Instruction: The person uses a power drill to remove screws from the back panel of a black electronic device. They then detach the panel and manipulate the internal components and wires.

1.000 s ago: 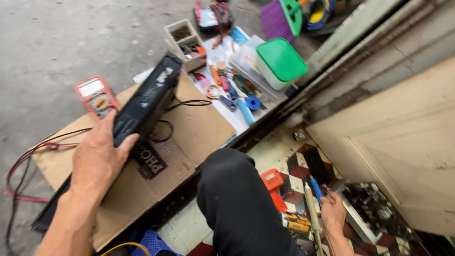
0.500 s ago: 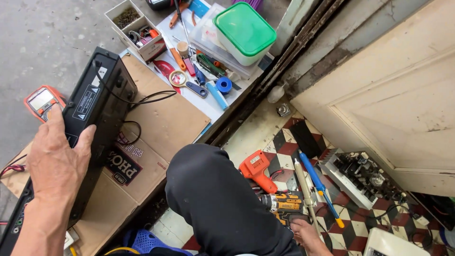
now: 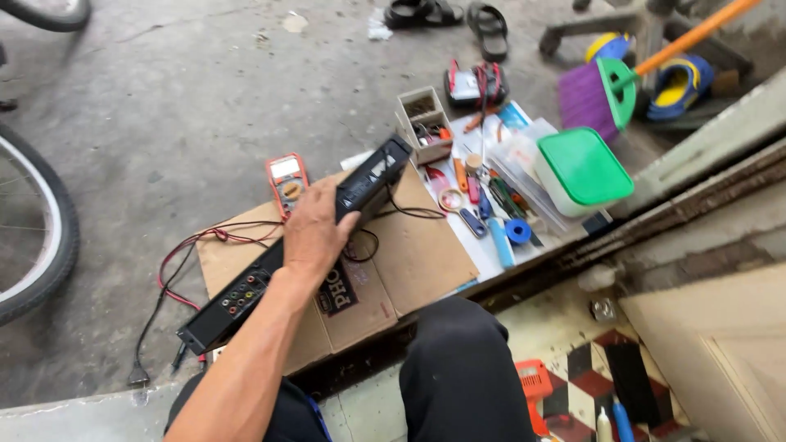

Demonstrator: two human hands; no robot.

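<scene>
One hand [image 3: 313,236] visible, left: fingers curled over long black electronics box [image 3: 311,237] on cardboard [image 3: 409,262], gripping it.

concrete floor [image 3: 164,98], flattened cardboard [image 3: 409,254], orange multimeter [image 3: 286,182], sandals [image 3: 463,12]

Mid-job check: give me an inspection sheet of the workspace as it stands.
Surface: flattened cardboard on concrete floor.
Job's things: long black electronics unit tilted on edge on the cardboard.
Clutter: orange multimeter, green-lidded tub, small tools, parts box.
Hands: left hand grips the unit; right hand not in view.
Cables: red and black leads; black cord with plug.
Surroundings: bicycle wheel, sandals, broom, orange drill.
</scene>
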